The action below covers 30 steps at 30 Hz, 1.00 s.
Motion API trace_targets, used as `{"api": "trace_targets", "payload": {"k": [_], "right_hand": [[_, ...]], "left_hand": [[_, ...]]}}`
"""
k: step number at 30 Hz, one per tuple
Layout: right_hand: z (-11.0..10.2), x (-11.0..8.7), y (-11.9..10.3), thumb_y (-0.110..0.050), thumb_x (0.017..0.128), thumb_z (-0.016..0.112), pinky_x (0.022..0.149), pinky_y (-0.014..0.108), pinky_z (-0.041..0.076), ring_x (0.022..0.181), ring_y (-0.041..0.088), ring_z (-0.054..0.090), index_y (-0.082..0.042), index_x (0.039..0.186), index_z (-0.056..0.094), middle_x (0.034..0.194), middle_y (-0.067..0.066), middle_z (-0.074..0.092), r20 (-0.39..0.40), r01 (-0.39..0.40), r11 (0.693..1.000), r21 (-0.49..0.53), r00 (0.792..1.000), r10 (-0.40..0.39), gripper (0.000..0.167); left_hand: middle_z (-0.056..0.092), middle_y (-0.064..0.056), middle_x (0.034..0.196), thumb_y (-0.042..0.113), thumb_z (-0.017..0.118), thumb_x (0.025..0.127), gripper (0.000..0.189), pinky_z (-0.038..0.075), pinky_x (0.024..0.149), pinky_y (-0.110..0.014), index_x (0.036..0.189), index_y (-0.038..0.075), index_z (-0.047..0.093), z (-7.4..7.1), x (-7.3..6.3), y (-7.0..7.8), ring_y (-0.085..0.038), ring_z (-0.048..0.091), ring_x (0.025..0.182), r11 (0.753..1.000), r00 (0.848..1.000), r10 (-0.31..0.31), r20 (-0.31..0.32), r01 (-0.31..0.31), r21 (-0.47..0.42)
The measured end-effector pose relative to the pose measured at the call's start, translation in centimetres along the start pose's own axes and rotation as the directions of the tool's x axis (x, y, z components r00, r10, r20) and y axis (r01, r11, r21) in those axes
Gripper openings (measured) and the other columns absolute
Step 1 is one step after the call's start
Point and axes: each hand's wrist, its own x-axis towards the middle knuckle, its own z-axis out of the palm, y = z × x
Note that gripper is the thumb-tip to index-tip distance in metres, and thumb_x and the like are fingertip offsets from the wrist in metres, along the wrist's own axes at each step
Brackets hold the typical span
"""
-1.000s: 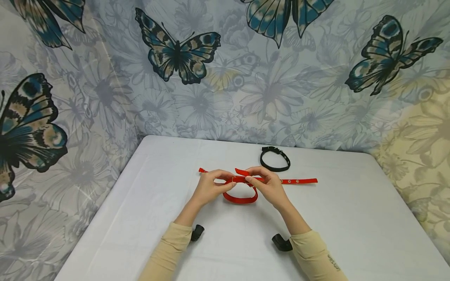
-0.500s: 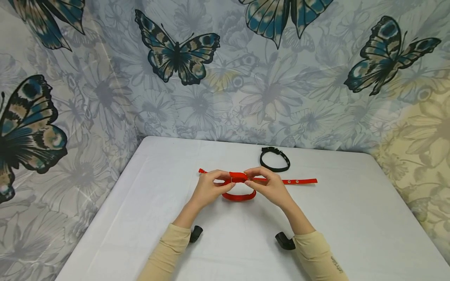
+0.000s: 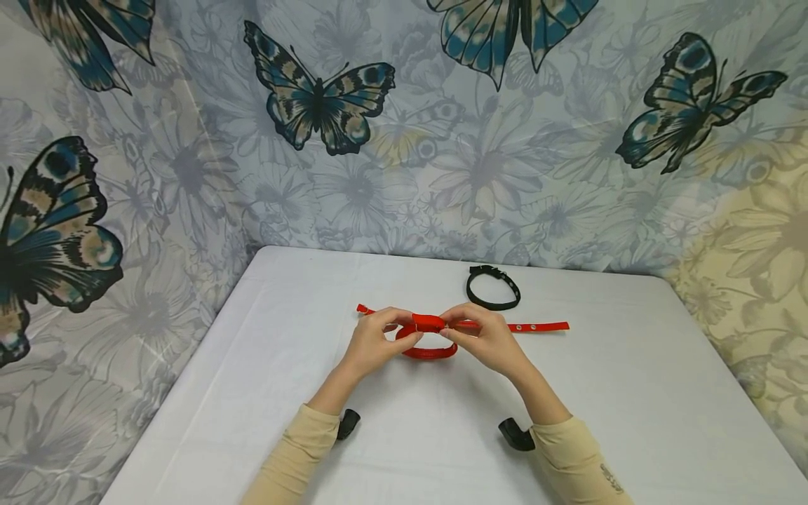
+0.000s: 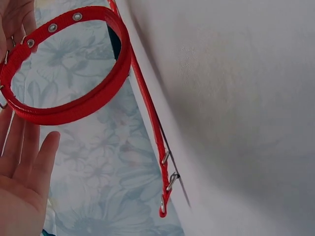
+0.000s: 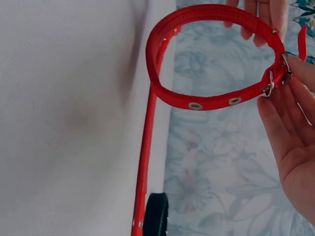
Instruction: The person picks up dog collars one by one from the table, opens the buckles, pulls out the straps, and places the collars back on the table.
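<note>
Between both hands a red collar, buckled into a loop, is held up above the table. My left hand pinches it on the left of its top stretch. On the right my right hand pinches it beside the metal buckle and D-ring. Eyelets line part of the strap. The strap's red end sticks out past the right fingers in the right wrist view. Behind the hands a second red collar lies stretched out flat, its middle hidden by them.
A black collar, closed in a ring, lies near the table's back edge. White cloth covers the table. Butterfly-patterned fabric hangs behind it. Black wrist-worn pieces jut inward from the sleeves.
The collar's strap end, raised a second ago, now lies flat across the top between the hands. The held loop looks slightly flatter. The two collars on the table have not moved.
</note>
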Motion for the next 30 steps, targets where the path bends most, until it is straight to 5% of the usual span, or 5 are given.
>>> {"api": "trace_targets", "payload": {"k": [6,14,30], "right_hand": [[0.5,-0.1,-0.1,0.002,0.084,0.074,0.081,0.034,0.057,0.091,0.02,0.066,-0.001,0.102,0.07,0.101,0.009,0.067,-0.02,0.042,0.999,-0.011,0.999,-0.042,0.018],[1.3,-0.2,-0.2,0.005,0.083,0.073,0.083,0.04,0.056,0.095,0.025,0.066,0.001,0.103,0.069,0.102,0.011,0.067,0.005,0.061,0.998,0.028,0.998,-0.061,0.021],[1.3,-0.7,-0.5,0.001,0.085,0.072,0.085,0.032,0.055,0.098,0.024,0.064,-0.002,0.106,0.07,0.104,0.008,0.066,0.037,0.028,0.999,0.031,0.999,-0.029,0.021]], "left_hand": [[0.072,0.003,0.095,0.016,0.079,0.083,0.017,0.055,0.084,-0.031,0.099,0.01,0.074,0.2,-0.3,0.2,-0.011,0.066,0.092,0.999,0.999,0.04,-0.033,-0.039,0.02],[0.072,0.0,0.092,0.014,0.079,0.083,0.011,0.055,0.07,-0.032,0.091,0.008,0.076,0.7,-0.4,0.7,-0.013,0.063,0.083,0.992,0.995,0.09,-0.033,-0.087,0.091],[0.073,0.006,0.089,0.018,0.08,0.082,0.011,0.054,0.072,-0.02,0.092,0.014,0.078,0.8,0.3,1.6,-0.007,0.066,0.083,0.994,0.996,-0.004,0.085,-0.005,0.108]]}}
